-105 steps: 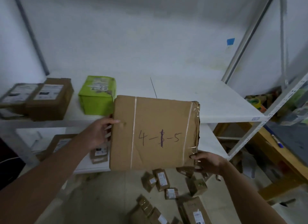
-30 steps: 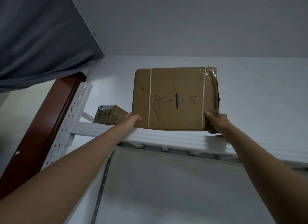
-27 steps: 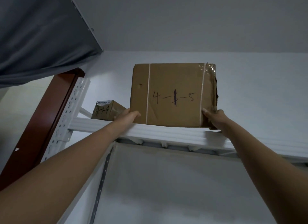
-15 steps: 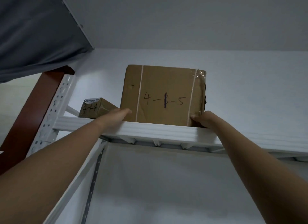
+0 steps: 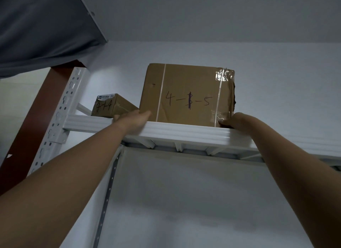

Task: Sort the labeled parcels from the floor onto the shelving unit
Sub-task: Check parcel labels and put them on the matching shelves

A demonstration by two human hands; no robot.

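Observation:
A large brown cardboard parcel (image 5: 186, 92) marked "4-5" in pen, with a struck-out figure between, stands on the white top shelf (image 5: 184, 132) of the shelving unit, seen from below. My left hand (image 5: 133, 119) grips its lower left corner over the shelf's front rail. My right hand (image 5: 231, 121) grips its lower right corner by the taped edge. The parcel's bottom edge is hidden behind the rail.
A small brown parcel (image 5: 112, 105) with handwritten figures sits on the same shelf just left of the big one. A white perforated upright (image 5: 60, 116) and a dark red post (image 5: 31, 122) stand at left. White wall behind, grey panel overhead at upper left.
I lifted the parcel from waist height up to the top shelf. In the last second it sank lower behind the shelf rail and slid back, both hands still on its lower corners.

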